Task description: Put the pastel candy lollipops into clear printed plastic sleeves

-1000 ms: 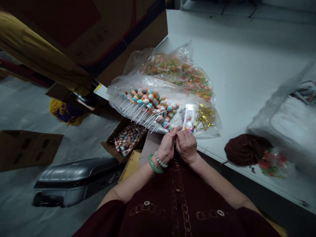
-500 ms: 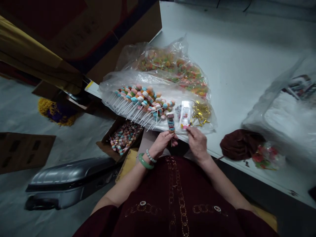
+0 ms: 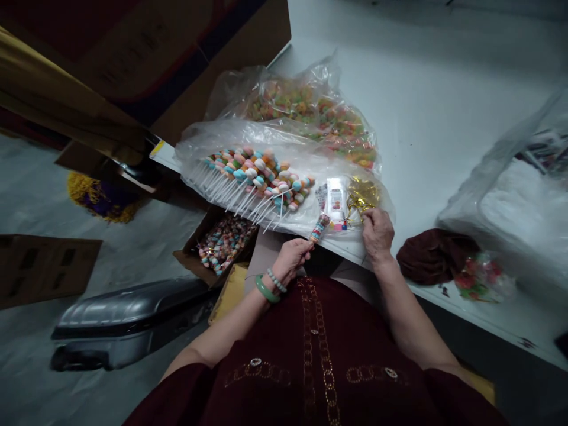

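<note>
My left hand [image 3: 290,258], with a green bangle and a bead bracelet on the wrist, is closed on the stick of a wrapped candy skewer [image 3: 319,228] that tilts up to the right. My right hand [image 3: 378,232] rests on the table edge with its fingers curled at a pile of gold twist ties [image 3: 361,195]; what its fingertips hold is hidden. A stack of small clear printed bags [image 3: 336,203] lies between the hands. Beside it, unwrapped pastel candy skewers [image 3: 257,176] lie on clear plastic.
A bag of orange and green candies [image 3: 319,121] sits behind the skewers on the white table [image 3: 435,106]. A cardboard box of wrapped skewers [image 3: 224,242] and a grey case [image 3: 128,322] stand on the floor at left. A dark brown cloth [image 3: 437,257] and white plastic bags [image 3: 515,207] lie at right.
My hands have parted: the left lifted the wrapped skewer and now tilts it, and the right moved away to the right onto the gold twist ties.
</note>
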### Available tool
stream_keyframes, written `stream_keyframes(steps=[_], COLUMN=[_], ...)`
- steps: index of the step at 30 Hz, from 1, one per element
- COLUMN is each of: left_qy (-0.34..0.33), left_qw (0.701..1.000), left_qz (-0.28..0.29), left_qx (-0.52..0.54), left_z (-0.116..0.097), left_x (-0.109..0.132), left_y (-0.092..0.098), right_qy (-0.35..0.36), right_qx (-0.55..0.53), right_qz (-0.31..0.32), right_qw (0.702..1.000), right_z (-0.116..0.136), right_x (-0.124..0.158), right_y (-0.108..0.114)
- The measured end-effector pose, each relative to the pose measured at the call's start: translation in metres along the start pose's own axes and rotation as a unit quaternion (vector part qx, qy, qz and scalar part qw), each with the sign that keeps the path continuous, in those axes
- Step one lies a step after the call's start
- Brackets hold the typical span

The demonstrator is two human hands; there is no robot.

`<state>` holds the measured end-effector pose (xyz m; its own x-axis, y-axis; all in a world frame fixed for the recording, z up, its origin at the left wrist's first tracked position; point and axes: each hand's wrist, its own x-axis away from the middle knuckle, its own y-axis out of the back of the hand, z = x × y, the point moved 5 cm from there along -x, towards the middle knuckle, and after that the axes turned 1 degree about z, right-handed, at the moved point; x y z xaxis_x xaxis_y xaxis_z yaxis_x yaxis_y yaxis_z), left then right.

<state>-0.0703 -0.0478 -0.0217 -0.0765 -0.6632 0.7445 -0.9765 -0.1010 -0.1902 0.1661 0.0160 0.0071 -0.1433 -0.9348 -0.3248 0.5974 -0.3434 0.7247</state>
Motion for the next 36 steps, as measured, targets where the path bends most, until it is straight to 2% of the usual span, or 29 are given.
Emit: stream_keyframes(steps=[3,7,9,12,19,21,23,25,27,28,30,33,36], left_qy=[-0.035,-0.087,-0.084,-0.062,-0.054,-0.051,-0.045,-0.036,-0.029,-0.027,-0.019,-0.010,-0.030], left_qw=[0.999,0.996,0.996,0.997,0.996,0.997,0.998,0.998,0.998,0.998,0.997,0.994,0.994], left_qz=[-0.002,-0.024,-0.015,-0.004,0.006,0.010,0.009,0.019,0.040,0.051,0.070,0.104,0.107], left_qx=[0.005,0.016,0.022,0.048,0.068,0.062,0.052,0.042,0.034,0.030,0.021,0.012,0.009], left_z=[-0.016,-0.034,-0.037,-0.038,-0.040,-0.041,-0.041,-0.041,-0.041,-0.041,-0.040,-0.039,-0.039], left_x=[0.007,0.009,0.009,0.009,0.004,0.002,0.002,0.003,0.005,0.006,0.007,0.009,0.008], left_y=[-0.004,-0.008,-0.010,-0.012,-0.013,-0.015,-0.017,-0.020,-0.024,-0.026,-0.028,-0.028,-0.026], right_qy=[0.006,0.052,0.057,0.029,-0.080,-0.125,-0.147,-0.139,-0.109,-0.093,-0.085,-0.084,-0.070], right_qx=[-0.003,0.053,0.087,0.079,-0.100,-0.168,-0.260,-0.353,-0.384,-0.371,-0.324,-0.227,-0.135], right_qz=[0.016,0.101,0.125,0.114,0.064,0.062,0.089,0.152,0.231,0.256,0.266,0.254,0.276], right_qw=[1.000,0.992,0.987,0.990,0.990,0.976,0.950,0.913,0.887,0.888,0.904,0.936,0.949], right_z=[-0.002,0.006,0.009,0.006,-0.013,-0.010,0.005,0.031,0.059,0.070,0.081,0.081,0.078], right_x=[-0.002,0.003,0.006,0.006,-0.008,-0.010,-0.009,-0.002,0.009,0.014,0.023,0.028,0.029], right_y=[0.001,-0.015,-0.022,-0.022,-0.005,0.003,0.009,0.007,-0.001,-0.006,-0.017,-0.026,-0.028])
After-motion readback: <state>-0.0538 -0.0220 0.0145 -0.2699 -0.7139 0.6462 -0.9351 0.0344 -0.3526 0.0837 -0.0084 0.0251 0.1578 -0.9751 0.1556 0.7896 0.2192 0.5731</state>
